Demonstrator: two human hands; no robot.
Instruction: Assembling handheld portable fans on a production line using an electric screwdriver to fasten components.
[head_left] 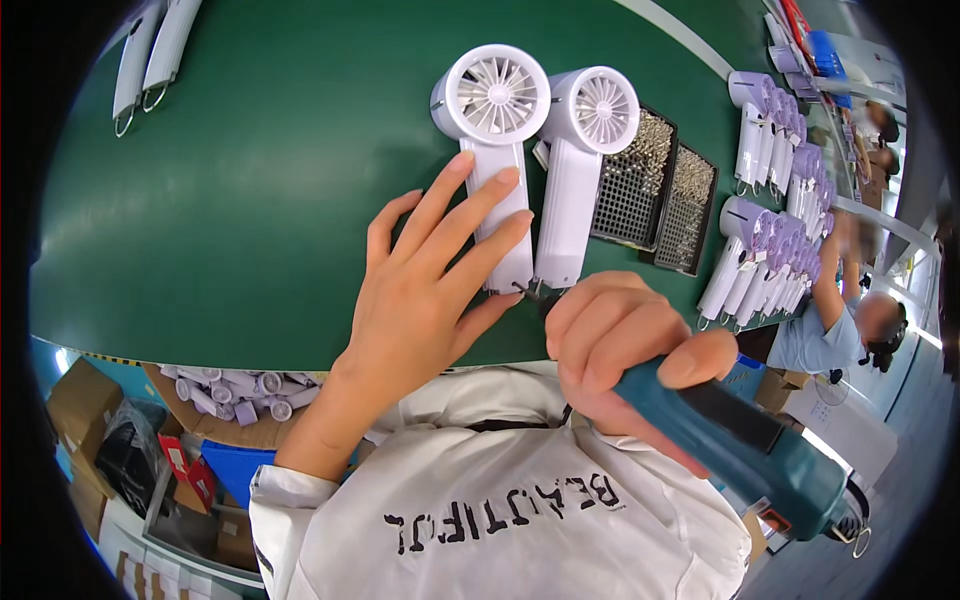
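Two lilac handheld fans lie side by side on the green table, round heads away from me. Over the handle of the left handheld fan (497,95) my left hand (415,255) is laid, holding it against the table, fingers spread and thumb by its lower end. My right hand (625,340) is closed around a teal electric screwdriver (735,435). The dark bit (532,294) points at the lower end of the left fan; whether it sits in a screw cannot be made out. The right handheld fan (570,205) is close to the bit and untouched.
Right of the fans are two black trays (625,235) (680,268) of small metal screws. Several fans (765,265) stand in rows farther right, near a co-worker (825,330). Two more fans (172,45) lie far left. A cardboard box (255,430) of fan parts sits below the table edge.
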